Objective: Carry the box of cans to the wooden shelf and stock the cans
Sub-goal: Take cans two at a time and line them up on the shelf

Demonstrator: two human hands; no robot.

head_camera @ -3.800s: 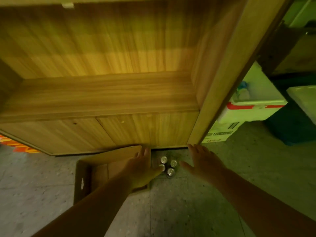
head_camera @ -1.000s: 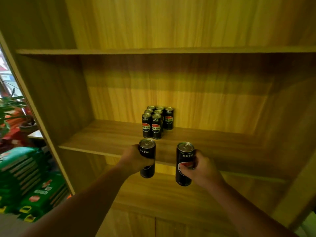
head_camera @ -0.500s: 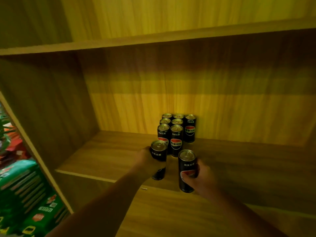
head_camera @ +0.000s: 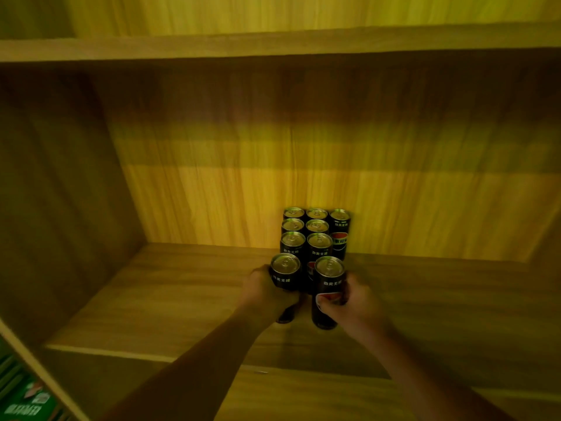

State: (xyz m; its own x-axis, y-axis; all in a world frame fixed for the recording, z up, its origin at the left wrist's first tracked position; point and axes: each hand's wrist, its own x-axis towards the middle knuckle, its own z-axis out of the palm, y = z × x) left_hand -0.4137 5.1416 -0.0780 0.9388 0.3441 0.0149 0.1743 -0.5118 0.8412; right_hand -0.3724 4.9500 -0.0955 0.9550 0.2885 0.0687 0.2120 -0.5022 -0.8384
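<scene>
Two black cans are in my hands over the wooden shelf board (head_camera: pixel 170 299). My left hand (head_camera: pixel 264 294) grips the left can (head_camera: pixel 285 273) around its middle. My right hand (head_camera: pixel 355 302) grips the right can (head_camera: pixel 329 276), whose base is at the board. Both stand upright, side by side, right in front of a block of several black cans (head_camera: pixel 315 235) that stands against the back panel. The box is not in view.
The shelf's left side wall (head_camera: pixel 60 223) and the board above (head_camera: pixel 273 45) bound the compartment. Bare board lies left and right of the cans. Green packs (head_camera: pixel 24 399) show outside the shelf at the bottom left.
Both hands carried their cans up from the floor, forward and down onto the shelf, up to the front of the can block. The view has moved closer to the shelf.
</scene>
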